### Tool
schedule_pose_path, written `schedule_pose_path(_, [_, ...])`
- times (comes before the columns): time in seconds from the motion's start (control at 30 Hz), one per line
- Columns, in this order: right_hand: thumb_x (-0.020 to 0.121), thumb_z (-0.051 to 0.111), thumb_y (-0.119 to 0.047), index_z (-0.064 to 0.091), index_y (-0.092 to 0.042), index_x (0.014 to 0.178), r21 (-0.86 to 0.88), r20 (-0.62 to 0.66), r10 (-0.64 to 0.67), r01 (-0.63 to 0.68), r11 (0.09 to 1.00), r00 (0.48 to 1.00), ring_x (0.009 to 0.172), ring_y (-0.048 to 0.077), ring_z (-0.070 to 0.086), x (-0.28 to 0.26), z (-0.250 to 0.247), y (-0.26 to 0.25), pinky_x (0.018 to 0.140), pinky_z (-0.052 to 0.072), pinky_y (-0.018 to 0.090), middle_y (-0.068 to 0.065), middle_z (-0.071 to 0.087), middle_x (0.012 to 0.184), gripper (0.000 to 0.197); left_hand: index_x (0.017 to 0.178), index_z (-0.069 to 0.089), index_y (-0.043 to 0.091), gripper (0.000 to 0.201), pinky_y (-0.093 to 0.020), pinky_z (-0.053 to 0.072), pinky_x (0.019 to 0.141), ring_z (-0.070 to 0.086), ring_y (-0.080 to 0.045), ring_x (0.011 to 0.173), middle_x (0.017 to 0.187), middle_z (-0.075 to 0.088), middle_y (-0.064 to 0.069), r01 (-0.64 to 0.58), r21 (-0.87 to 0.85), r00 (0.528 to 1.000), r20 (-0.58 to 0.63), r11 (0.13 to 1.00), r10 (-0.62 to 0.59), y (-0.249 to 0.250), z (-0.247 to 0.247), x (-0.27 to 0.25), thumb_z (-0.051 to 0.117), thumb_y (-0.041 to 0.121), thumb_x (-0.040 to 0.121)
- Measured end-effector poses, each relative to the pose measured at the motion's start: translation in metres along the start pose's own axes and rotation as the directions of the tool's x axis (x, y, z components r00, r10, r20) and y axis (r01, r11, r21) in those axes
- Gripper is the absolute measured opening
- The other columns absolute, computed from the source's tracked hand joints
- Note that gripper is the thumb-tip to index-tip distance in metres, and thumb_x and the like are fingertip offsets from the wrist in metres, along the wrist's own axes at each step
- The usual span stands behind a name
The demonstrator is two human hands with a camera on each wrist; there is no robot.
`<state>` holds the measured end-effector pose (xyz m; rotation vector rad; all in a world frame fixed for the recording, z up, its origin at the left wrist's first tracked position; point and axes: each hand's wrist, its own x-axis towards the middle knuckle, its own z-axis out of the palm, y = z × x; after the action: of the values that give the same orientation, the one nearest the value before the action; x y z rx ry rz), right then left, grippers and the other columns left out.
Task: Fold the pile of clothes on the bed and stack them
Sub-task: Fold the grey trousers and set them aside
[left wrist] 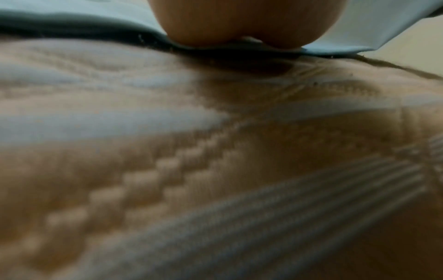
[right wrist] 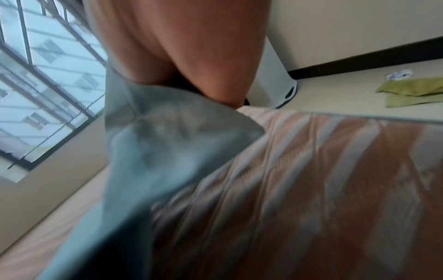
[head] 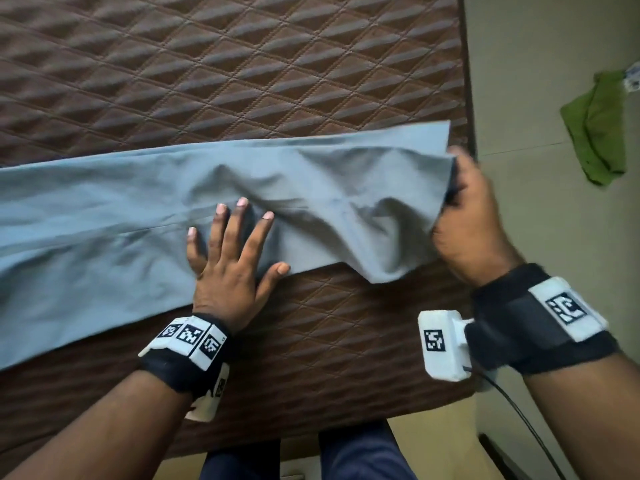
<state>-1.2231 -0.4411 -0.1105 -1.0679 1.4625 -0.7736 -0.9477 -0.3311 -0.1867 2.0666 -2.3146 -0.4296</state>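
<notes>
A long grey-blue garment (head: 104, 216) lies across the brown quilted bed (head: 242, 64), running from the left edge to the right side. My left hand (head: 232, 237) lies flat on it with fingers spread, pressing the cloth near its front edge. At the right end my right hand (head: 464, 209) grips the garment's edge and lifts it off the bed, so the cloth bunches between the hands. The left wrist view shows the palm heel (left wrist: 246, 20) on the cloth (left wrist: 359, 24). In the right wrist view the gripped cloth (right wrist: 155, 142) hangs from the hand (right wrist: 191, 47).
The bed's right edge (head: 467, 98) runs just beyond my right hand, with pale floor past it. A green cloth (head: 595, 129) lies on that floor, seen also as the green cloth (right wrist: 417, 91) in the right wrist view. A window (right wrist: 43, 75) stands behind the bed. My legs (head: 363, 455) stand at the bed's front edge.
</notes>
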Motion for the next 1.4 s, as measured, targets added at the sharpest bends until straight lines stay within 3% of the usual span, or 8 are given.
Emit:
schedule_pose_path(0.2, [0.097,0.06,-0.026,0.054,-0.033,0.105,-0.161,-0.26,0.219,-0.266,0.95,0.94,0.067,0.015,0.064,0.039,-0.048,0.021,0.063,0.053,0.038,0.001,0.068,0.086,0.013,0.147,0.037,0.029,0.061,-0.055,0.003,0.114,0.021,-0.032,0.147,0.157,0.031,-0.01,-0.056,0.026,0.998,-0.041,0.998,0.057,0.007,-0.015,0.003,0.028,0.065,0.098])
schedule_pose_path(0.33, [0.096,0.059,-0.041,0.062,-0.034,0.099,-0.299,-0.174,0.138,-0.186,0.936,0.975,0.077,0.009,0.064,0.03,-0.051,0.03,0.07,0.051,0.028,-0.006,0.069,0.09,0.008,0.138,0.048,0.027,0.046,-0.055,0.016,0.109,0.034,-0.031,0.141,0.15,0.044,-0.01,-0.081,-0.074,0.982,-0.175,0.994,0.067,0.028,-0.024,0.028,0.04,0.054,0.101])
schedule_pose_path(0.53, [0.082,0.079,-0.024,0.065,-0.028,0.099,-0.392,-0.217,0.038,-0.123,0.912,0.975,0.071,0.006,0.053,0.033,-0.034,0.047,0.071,0.047,0.02,0.003,0.063,0.094,0.022,0.118,0.069,0.022,0.026,-0.044,0.029,0.092,0.054,-0.025,0.117,0.126,0.064,-0.001,-0.094,-0.244,0.966,-0.259,0.965,0.029,0.083,-0.041,0.106,0.058,0.03,0.095])
schedule_pose_path(0.67, [0.08,0.077,-0.012,0.065,-0.021,0.092,-0.462,-0.263,-0.109,-0.026,0.887,0.959,0.085,0.014,0.06,0.033,-0.026,0.041,0.078,0.049,0.018,-0.009,0.054,0.093,0.019,0.128,0.063,0.02,0.035,-0.041,0.029,0.093,0.054,-0.032,0.11,0.123,0.062,-0.005,-0.091,-0.285,0.996,-0.049,0.954,0.08,0.127,-0.046,0.163,0.06,0.031,0.095])
schedule_pose_path(0.8, [0.08,0.072,-0.011,0.067,-0.012,0.092,-0.516,-0.195,-0.24,0.109,0.85,0.951,0.091,0.026,0.059,0.025,-0.025,0.037,0.079,0.053,0.043,-0.001,0.058,0.097,0.013,0.133,0.054,0.031,0.04,-0.048,0.028,0.106,0.039,-0.031,0.12,0.128,0.048,-0.003,-0.063,-0.143,0.979,0.183,0.988,0.089,0.147,-0.042,0.188,0.053,0.047,0.097])
schedule_pose_path(1.03, [0.084,0.075,-0.029,0.06,-0.015,0.124,-0.518,-0.219,-0.01,-0.107,0.849,0.976,0.103,0.02,0.056,0.007,-0.029,0.043,0.083,0.052,0.035,0.002,0.056,0.113,0.045,0.098,0.061,0.023,0.017,-0.027,0.012,0.077,0.054,-0.022,0.104,0.102,0.054,0.01,-0.088,-0.366,0.993,-0.107,0.927,0.052,0.142,-0.044,0.194,0.07,0.03,0.085])
schedule_pose_path(1.23, [0.083,0.07,-0.051,0.066,-0.017,0.1,-0.586,-0.248,0.139,-0.263,0.767,0.959,0.095,0.023,0.055,0.005,-0.03,0.043,0.08,0.05,0.037,0.001,0.058,0.098,0.039,0.104,0.062,0.017,0.018,-0.031,0.019,0.084,0.048,-0.027,0.108,0.112,0.057,0.001,0.011,-0.356,0.998,-0.055,0.934,-0.033,0.141,-0.031,0.202,0.068,0.026,0.089])
schedule_pose_path(1.4, [0.08,0.077,-0.039,0.045,-0.023,0.068,-0.553,-0.24,0.112,-0.231,0.8,0.964,0.083,0.02,0.049,0.001,-0.038,0.049,0.068,0.041,0.031,-0.004,0.042,0.086,0.038,0.106,0.062,0.015,0.026,-0.033,0.025,0.083,0.052,-0.024,0.102,0.102,0.05,0.01,0.013,-0.464,0.996,-0.071,0.886,-0.052,0.147,-0.033,0.204,0.07,0.028,0.086])
